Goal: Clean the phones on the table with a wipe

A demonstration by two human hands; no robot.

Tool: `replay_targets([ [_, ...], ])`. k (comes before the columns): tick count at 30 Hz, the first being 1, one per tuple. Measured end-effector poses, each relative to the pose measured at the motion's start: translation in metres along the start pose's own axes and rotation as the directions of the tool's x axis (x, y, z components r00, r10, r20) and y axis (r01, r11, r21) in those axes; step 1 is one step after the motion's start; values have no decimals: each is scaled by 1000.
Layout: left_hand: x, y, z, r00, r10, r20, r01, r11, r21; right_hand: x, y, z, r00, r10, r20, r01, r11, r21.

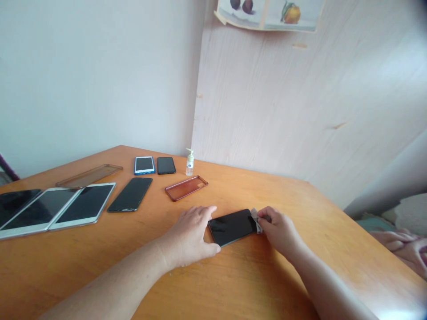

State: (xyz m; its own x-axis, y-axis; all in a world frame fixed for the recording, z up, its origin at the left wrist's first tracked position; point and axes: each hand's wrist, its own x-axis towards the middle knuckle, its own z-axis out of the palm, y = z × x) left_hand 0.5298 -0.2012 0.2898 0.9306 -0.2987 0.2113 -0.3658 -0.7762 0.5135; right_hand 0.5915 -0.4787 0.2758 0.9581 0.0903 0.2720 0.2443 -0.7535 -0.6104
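A black smartphone lies screen up on the wooden table, its long side slanting slightly. My left hand holds its left end, thumb at the near corner and fingers at the far one. At the opposite end, my right hand pinches a crumpled whitish wipe, which touches the phone's right edge. Part of the wipe is hidden by my fingers. Just beyond the phone is a reddish clear phone case.
Behind stand a small pump bottle, a black phone and a blue-cased phone. Leftward lie another black phone, white tablets and a brownish clear case. Another person's hands show beyond the table's right edge.
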Motion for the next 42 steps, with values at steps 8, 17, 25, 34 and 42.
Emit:
replay_targets([
  [8,0,1,1,1000,3,-25,-3,1000,5,-25,-38,11,939,-314,139,338,919,-205],
  [17,0,4,0,999,0,-44,0,1000,-5,-52,-81,11,827,-330,456,496,810,-313],
  [25,1,2,3,999,12,-36,-11,1000,28,-28,-47,13,937,-159,312,291,848,-442],
  [34,2,6,3,999,14,-50,-12,999,48,-35,-72,16,812,-345,471,476,859,-191],
  [42,2,9,3,999,-14,-38,15,999,45,-25,-59,23,870,-286,403,422,853,-306],
])
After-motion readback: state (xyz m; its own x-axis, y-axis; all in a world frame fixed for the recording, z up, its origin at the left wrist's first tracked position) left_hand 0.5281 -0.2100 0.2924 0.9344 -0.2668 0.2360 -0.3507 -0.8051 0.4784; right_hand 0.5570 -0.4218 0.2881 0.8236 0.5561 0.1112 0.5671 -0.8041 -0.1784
